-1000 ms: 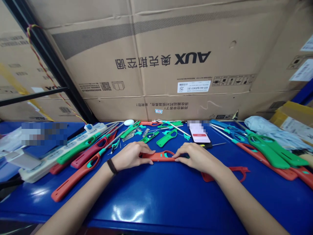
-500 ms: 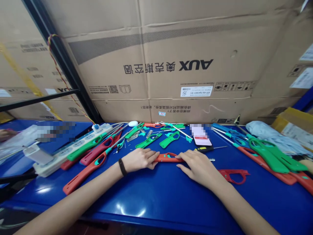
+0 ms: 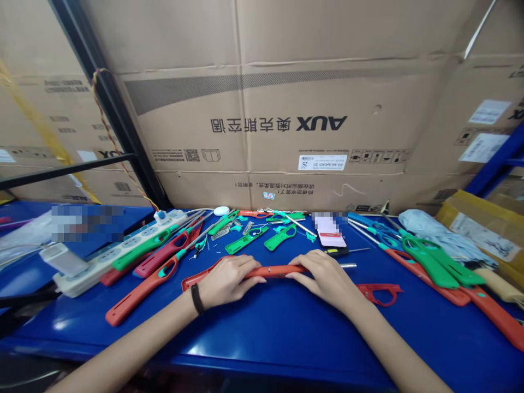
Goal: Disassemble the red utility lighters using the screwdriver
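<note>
An orange-red plastic lighter body (image 3: 273, 271) lies across the blue table (image 3: 262, 327), between my two hands. My left hand (image 3: 227, 281) grips its left end, fingers curled over it. My right hand (image 3: 325, 275) presses on its right end, where a thin metal tube (image 3: 347, 266) sticks out. A loose red half-shell (image 3: 379, 292) lies just right of my right wrist. A phone (image 3: 331, 238) with a lit screen rests behind my right hand.
Finished long lighters in green, red and orange lie at the left (image 3: 139, 289) and right (image 3: 434, 267). Green shells and small metal parts (image 3: 254, 232) are scattered at the back. A white power strip (image 3: 118, 251) sits left. Large cardboard boxes (image 3: 286, 120) wall the back.
The camera has tipped slightly. The lighter body has turned onto its edge, with more of its left end showing beside my left hand. Both hands stay on it.
</note>
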`<state>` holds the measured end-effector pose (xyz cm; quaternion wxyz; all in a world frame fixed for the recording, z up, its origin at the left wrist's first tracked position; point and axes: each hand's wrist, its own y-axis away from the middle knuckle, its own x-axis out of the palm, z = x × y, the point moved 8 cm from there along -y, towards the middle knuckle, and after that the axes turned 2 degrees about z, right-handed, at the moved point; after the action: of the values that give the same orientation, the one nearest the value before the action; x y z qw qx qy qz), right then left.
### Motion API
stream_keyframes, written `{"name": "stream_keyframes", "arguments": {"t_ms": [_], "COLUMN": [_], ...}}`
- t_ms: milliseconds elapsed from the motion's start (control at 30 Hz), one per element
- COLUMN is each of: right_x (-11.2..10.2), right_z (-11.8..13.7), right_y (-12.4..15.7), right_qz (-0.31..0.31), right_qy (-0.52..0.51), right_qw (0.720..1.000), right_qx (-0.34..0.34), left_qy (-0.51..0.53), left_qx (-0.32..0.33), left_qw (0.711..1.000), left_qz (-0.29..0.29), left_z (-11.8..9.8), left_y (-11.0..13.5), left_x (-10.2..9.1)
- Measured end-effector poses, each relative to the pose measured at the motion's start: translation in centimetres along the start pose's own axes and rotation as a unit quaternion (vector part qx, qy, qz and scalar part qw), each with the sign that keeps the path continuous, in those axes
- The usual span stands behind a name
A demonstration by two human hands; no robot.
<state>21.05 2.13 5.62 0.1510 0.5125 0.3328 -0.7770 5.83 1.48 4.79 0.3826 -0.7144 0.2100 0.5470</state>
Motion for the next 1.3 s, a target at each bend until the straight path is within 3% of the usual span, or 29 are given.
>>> {"name": "stream_keyframes", "arguments": {"t_ms": [200,333,500,600,767,900,1033,1200,1300], "right_x": [-0.5,-0.3,0.3,-0.3,-2.3,-1.8,-0.2,0.0,0.1], "right_z": [0.2,1.9,4.2,3.1,0.1,0.4,1.5,0.7,-0.4], "right_y": [0.0,0.3,0.0,0.1,1.1,1.2,0.5,0.6,1.4], "right_qz": [-0.003,0.005,0.011,0.000,-0.012,0.037,0.080,0.069,0.083], "right_qy": [-0.017,-0.015,0.053,0.061,-0.029,-0.069,-0.060,-0.062,-0.057], "right_qw": [1.000,1.000,0.996,0.998,0.997,0.994,0.994,0.995,0.992], "right_qx": [-0.010,-0.023,-0.070,-0.030,0.073,0.070,0.042,0.048,0.071], "left_qy": [0.006,-0.052,-0.088,-0.081,-0.048,-0.056,-0.094,-0.087,-0.057], "left_qx": [0.004,0.028,0.054,0.046,-0.007,-0.001,0.004,0.006,0.019], "left_qw": [0.999,0.996,0.993,0.995,0.999,0.998,0.995,0.993,0.994], "left_qz": [0.040,0.074,0.054,0.036,0.023,0.023,-0.016,-0.079,-0.088], "left_z": [-0.2,-1.5,-3.2,-2.7,-0.6,-0.7,-1.2,-0.9,-0.7], "left_y": [0.0,-0.3,-1.1,-1.3,-0.8,-0.7,-0.7,0.2,0.9], "left_x": [-0.2,-0.2,-0.3,-0.4,-0.7,-0.6,-0.8,-1.4,-1.3]}}
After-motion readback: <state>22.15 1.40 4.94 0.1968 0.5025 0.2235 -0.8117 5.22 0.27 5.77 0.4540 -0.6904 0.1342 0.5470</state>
